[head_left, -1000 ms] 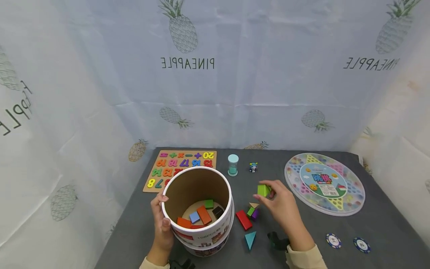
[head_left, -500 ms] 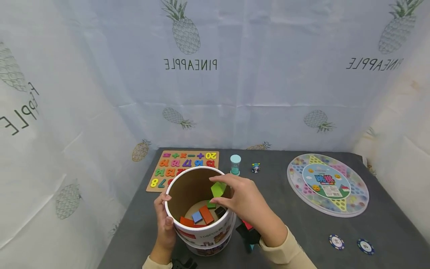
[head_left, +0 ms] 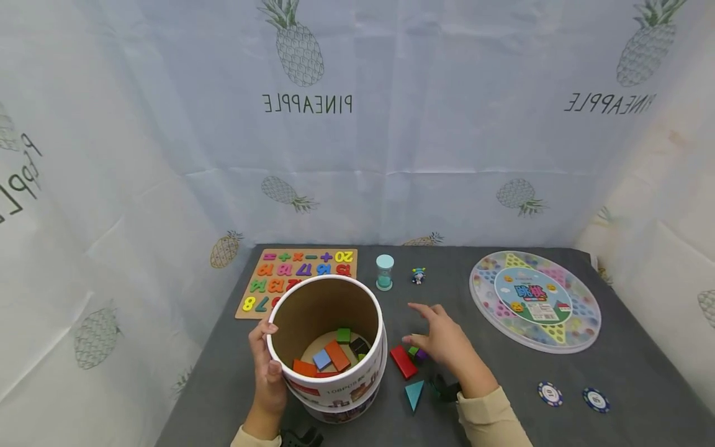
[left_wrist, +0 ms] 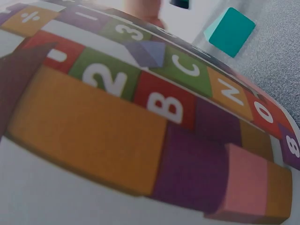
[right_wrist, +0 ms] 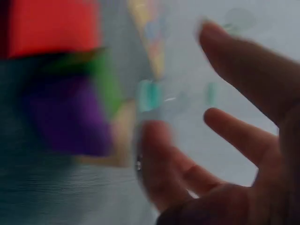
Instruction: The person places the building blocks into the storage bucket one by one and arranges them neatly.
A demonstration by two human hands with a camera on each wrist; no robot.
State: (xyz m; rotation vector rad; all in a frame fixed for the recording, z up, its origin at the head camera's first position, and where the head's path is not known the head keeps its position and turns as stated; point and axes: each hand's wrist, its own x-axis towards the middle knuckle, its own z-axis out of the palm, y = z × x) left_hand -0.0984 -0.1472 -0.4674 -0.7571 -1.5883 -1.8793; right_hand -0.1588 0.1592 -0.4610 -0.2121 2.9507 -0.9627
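Observation:
My left hand [head_left: 268, 372] grips the rim of a white round bucket [head_left: 365, 379], thumb outside. Inside it lie several blocks, among them an orange block [head_left: 337, 356], a light blue block [head_left: 321, 359] and a dark block [head_left: 359, 346]. A yellow-green block [head_left: 362, 357] shows only partly behind the near rim. To the right of the bucket, my right hand [head_left: 447, 344] hovers with fingers spread and holds nothing. Below and beside it lie a red block [head_left: 403, 362], a green block [head_left: 413, 352] and a purple block [right_wrist: 65, 117]; a tan block [right_wrist: 124, 136] is partly hidden. A teal triangular block [head_left: 414, 395] lies nearer.
A number puzzle board [head_left: 254, 288] lies behind the bucket, partly covered by it. Further back stand a sand timer [head_left: 384, 273] and a small figurine [head_left: 418, 276]. At right are a round game board [head_left: 536, 301] and two poker chips [head_left: 550, 394].
My right hand carried the yellow-green block from the table into the bucket, let go of it, and moved back right over the loose blocks. The left hand keeps its hold on the bucket.

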